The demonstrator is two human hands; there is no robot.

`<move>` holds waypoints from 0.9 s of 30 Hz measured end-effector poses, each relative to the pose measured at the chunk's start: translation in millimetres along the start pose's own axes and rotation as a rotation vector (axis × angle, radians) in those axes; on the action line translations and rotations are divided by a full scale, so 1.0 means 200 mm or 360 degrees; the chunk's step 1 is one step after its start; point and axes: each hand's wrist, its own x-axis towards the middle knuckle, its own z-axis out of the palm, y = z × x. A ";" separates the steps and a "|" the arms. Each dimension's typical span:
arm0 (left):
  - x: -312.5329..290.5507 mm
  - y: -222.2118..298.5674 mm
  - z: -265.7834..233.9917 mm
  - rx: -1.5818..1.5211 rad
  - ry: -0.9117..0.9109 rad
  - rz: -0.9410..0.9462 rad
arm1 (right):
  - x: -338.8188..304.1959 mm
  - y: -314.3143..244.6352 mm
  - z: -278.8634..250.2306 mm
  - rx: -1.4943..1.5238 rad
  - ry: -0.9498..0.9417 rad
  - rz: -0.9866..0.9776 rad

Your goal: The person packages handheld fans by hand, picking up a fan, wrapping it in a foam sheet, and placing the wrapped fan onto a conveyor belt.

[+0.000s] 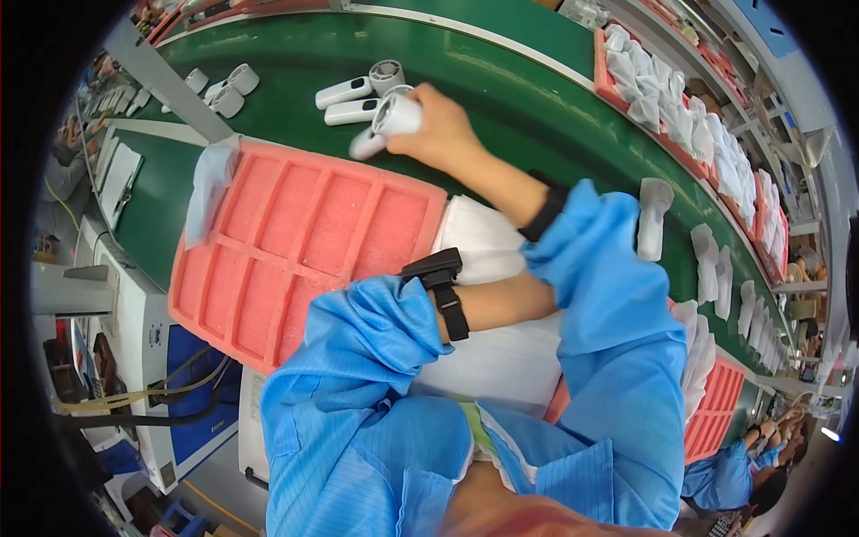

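Observation:
My right hand (pixel 430 131) reaches over the green conveyor belt with its fingers wrapped round a white handheld fan (pixel 398 115); the fan's handle is blurred by motion. Two more handheld fans (pixel 348 92) lie on the belt just beyond it, each with a round head and a dark strip on the handle. Below my right arm, my left hand (pixel 530 295) passes to the right over a stack of white bags (pixel 488 349). The right sleeve covers its fingers, so I cannot make out their shape or any object in them.
A pink foam tray (pixel 309 215) with bare compartments sits at the left, a white bag (pixel 213 190) over its corner. Bagged fans (pixel 656 217) lie along the belt at the right. Filled pink trays (pixel 650 89) stand on the far shelf. A metal post (pixel 170 80) rises at upper left.

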 end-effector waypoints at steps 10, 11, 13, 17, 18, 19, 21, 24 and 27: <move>0.16 0.02 -0.19 -0.0109 -0.0683 -0.0640 | -0.75 -0.20 -1.16 -0.0051 0.0632 -0.0012; 0.17 0.00 -0.20 -0.0234 -0.0554 -0.0597 | -0.84 -0.17 -1.24 0.0150 0.0765 -0.0006; 0.24 0.03 -0.23 -0.0329 -0.0603 -0.0712 | -1.02 -0.12 -1.40 0.0163 0.0813 0.0016; 0.31 0.06 -0.27 -0.0393 -0.0614 -0.0858 | -1.18 -0.05 -1.48 0.0313 0.0786 0.0039; 0.31 0.07 -0.29 -0.0381 -0.0592 -0.0873 | -1.18 -0.03 -1.46 0.0365 0.0735 0.0066; 0.31 0.08 -0.29 -0.0370 -0.0599 -0.0874 | -1.18 -0.01 -1.44 0.0416 0.0682 0.0092; 0.32 0.11 -0.32 -0.0342 -0.0479 -0.0824 | -1.15 -0.03 -1.41 0.0357 0.0650 0.0117; 0.35 0.13 -0.35 -0.0261 -0.0385 -0.0776 | -1.11 -0.05 -1.37 0.0232 0.0568 0.0172; 0.36 0.15 -0.36 -0.0144 -0.0300 -0.0735 | -1.11 -0.04 -1.36 0.0450 0.0527 0.0065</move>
